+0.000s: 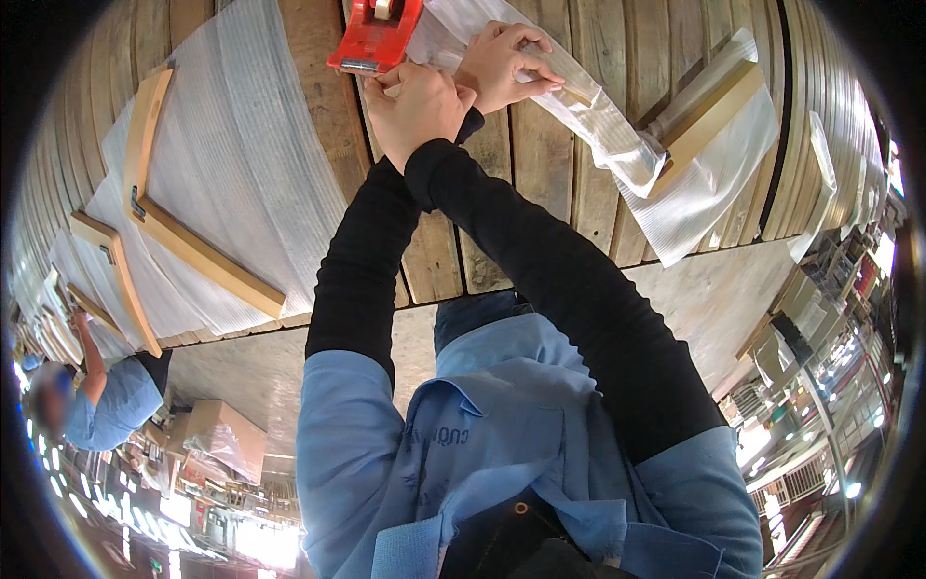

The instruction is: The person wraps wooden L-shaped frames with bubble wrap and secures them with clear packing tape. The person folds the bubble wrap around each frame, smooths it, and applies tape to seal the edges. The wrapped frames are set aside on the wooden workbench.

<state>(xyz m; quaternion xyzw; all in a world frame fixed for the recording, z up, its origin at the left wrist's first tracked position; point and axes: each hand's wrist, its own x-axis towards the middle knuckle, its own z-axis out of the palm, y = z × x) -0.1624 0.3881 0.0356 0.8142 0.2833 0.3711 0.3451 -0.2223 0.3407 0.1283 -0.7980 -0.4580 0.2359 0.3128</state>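
Note:
My forearms cross, the right over the left. My right hand (417, 108) is closed in a pinch at the cutting edge of a red tape dispenser (391, 29), with a small pale end of tape at its fingertips. Further up, my left hand (502, 68) curls its thumb and fingers round the translucent foam wrap (586, 114). Inside that wrap a strip of wood shows faintly. The wrap runs right, to an angled wooden piece (709, 116) that lies partly on a foam sheet (719, 183).
Foam sheets (241, 145) cover the left of the slatted wooden table (487, 256). On them lie an L-shaped wooden piece (207, 256) and another angled piece (125, 280). A co-worker (121, 400) in blue stands at the far left; a cardboard box (227, 434) is behind.

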